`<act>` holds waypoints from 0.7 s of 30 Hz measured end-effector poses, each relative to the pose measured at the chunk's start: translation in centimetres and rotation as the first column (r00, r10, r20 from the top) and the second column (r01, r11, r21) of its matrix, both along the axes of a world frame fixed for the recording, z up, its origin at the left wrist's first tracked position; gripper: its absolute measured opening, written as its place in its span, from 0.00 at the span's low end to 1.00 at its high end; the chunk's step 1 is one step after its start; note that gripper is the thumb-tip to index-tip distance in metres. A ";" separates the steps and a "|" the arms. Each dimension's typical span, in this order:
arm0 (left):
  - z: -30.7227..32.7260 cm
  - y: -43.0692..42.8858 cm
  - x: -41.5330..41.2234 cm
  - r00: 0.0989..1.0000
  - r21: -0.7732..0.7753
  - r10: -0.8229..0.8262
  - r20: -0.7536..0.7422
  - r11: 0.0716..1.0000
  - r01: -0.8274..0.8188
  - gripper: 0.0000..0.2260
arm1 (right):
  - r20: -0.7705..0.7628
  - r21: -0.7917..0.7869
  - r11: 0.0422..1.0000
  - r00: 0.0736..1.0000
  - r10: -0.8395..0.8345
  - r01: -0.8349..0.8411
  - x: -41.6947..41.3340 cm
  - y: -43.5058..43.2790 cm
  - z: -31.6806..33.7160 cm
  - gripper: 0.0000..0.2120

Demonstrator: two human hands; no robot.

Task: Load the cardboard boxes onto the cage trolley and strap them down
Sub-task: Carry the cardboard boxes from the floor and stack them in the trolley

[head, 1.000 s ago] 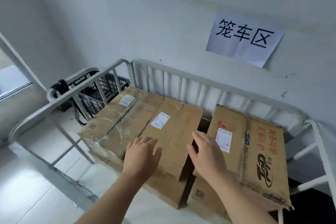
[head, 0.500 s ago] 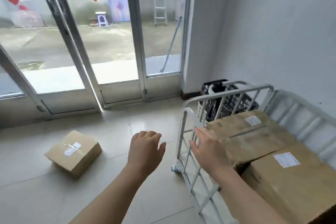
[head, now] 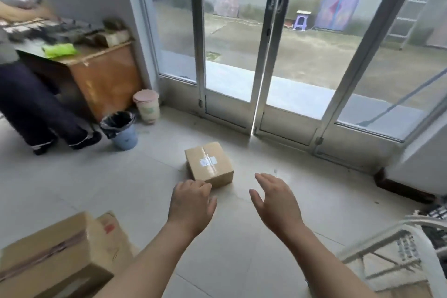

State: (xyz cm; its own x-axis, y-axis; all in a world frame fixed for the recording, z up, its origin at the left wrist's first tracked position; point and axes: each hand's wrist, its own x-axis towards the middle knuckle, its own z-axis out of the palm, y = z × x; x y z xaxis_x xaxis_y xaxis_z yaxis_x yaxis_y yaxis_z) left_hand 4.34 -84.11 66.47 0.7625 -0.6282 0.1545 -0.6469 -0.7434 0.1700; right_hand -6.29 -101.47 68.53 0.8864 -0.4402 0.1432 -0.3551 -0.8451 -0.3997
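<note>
A small taped cardboard box (head: 209, 163) with a white label lies on the tiled floor in front of the glass doors. My left hand (head: 191, 203) hovers just short of its near edge, fingers loosely curled, holding nothing. My right hand (head: 275, 203) is held out to the right of the box, fingers straight, empty. Two larger cardboard boxes (head: 55, 259) lie on the floor at the lower left. Only a white rail corner of the cage trolley (head: 396, 247) shows at the lower right.
A person's legs (head: 36, 109) stand at the left beside a wooden desk (head: 101, 75). A blue bin (head: 121, 128) and a pale bucket (head: 147, 106) sit by the desk. Glass doors (head: 263, 55) close off the far side. A black crate (head: 435, 215) sits behind the trolley.
My view has swung left, away from the loaded trolley toward the floor by the doors. The small box now lies just in front of my hands, which left the boxes on the trolley.
</note>
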 end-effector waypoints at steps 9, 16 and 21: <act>-4.0 7.6 6.1 0.838 0.086 0.529 -0.137 0.849 -0.522 0.15 | -0.078 0.024 0.909 0.905 0.417 -0.417 15.8 3.0 -2.4 0.14; -5.4 17.4 5.1 0.612 0.115 0.771 -0.174 0.634 -0.765 0.14 | -0.091 0.105 0.735 0.730 0.677 -0.669 21.7 13.0 -4.8 0.21; -7.4 25.3 6.0 0.504 0.173 0.843 -0.190 0.534 -0.828 0.15 | -0.117 0.158 0.676 0.666 0.737 -0.720 24.4 21.2 -7.6 0.21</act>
State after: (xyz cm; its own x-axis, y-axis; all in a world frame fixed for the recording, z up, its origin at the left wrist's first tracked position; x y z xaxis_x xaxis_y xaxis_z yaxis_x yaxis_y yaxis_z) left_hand 10.33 -58.84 59.06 0.9423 0.3180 -0.1046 0.3314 -0.9301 0.1585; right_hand 18.13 -80.27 60.89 0.9351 0.3528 -0.0324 0.2942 -0.8242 -0.4839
